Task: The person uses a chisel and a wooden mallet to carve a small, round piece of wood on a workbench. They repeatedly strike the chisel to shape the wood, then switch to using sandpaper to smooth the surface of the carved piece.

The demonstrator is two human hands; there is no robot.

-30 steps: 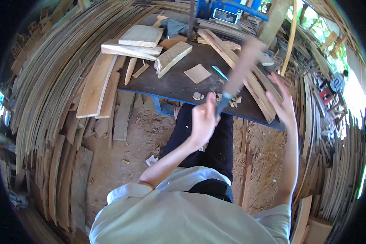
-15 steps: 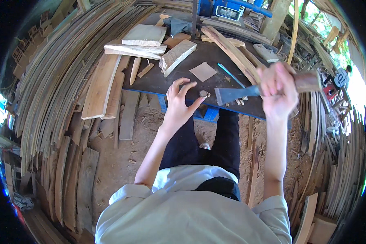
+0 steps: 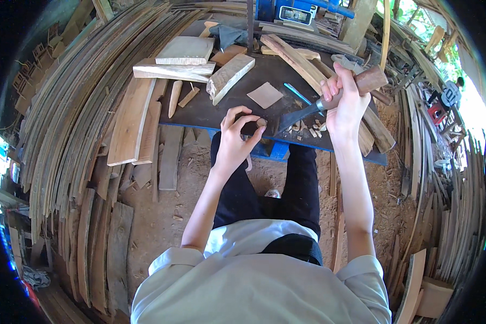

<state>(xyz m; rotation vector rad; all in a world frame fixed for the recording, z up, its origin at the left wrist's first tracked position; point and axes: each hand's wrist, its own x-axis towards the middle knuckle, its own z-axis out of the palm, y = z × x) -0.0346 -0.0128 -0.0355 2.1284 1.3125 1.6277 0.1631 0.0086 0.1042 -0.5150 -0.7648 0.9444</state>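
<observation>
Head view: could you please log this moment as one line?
left hand: holding small round wooden piece; right hand: gripping chisel by handle; blade: just right of piece; wood chips: on tabletop

Smooth wooden chisel handle [image 3: 371, 79], dull metal blade [image 3: 297, 117], matt dark tabletop [image 3: 200, 113], rough-edged wooden block [image 3: 231, 78], crumpled cloth [image 3: 232, 36]

Many long thin boards [image 3: 81, 108] are stacked at the left, and on the right more boards [image 3: 456, 227] are gathered close together. Behind the dark table [image 3: 200, 110], which is edged with blue, a blue machine [image 3: 270, 11] is seen. On its top, a grey cloth [image 3: 230, 36] is laid near a thick pale slab [image 3: 184, 50], and a thin square piece of wood [image 3: 265, 95] is placed beside a narrow blue stick [image 3: 297, 93].
</observation>
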